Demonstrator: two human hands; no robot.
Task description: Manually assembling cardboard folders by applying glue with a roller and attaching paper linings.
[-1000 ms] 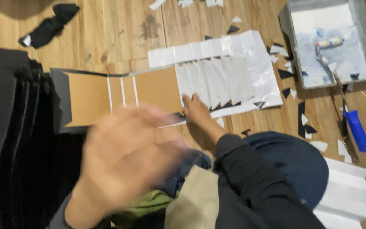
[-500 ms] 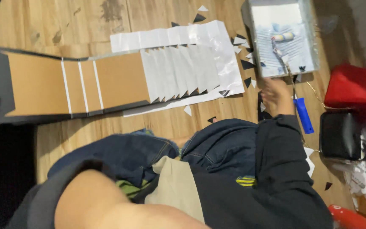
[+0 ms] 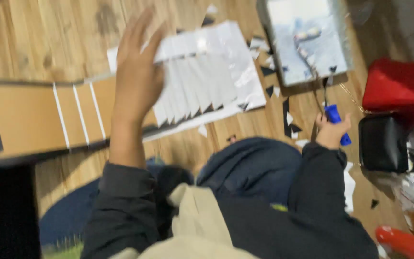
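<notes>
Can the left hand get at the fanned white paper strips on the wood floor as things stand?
Probably yes. The left hand is raised open just above the fanned white paper strips, fingers spread, with nothing between them. The right hand is off gripping a blue-handled tool.

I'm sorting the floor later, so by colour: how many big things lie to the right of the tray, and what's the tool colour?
Red bag: 1
Black case: 1
Blue-handled tool in right hand: 1
Total: 3
</notes>
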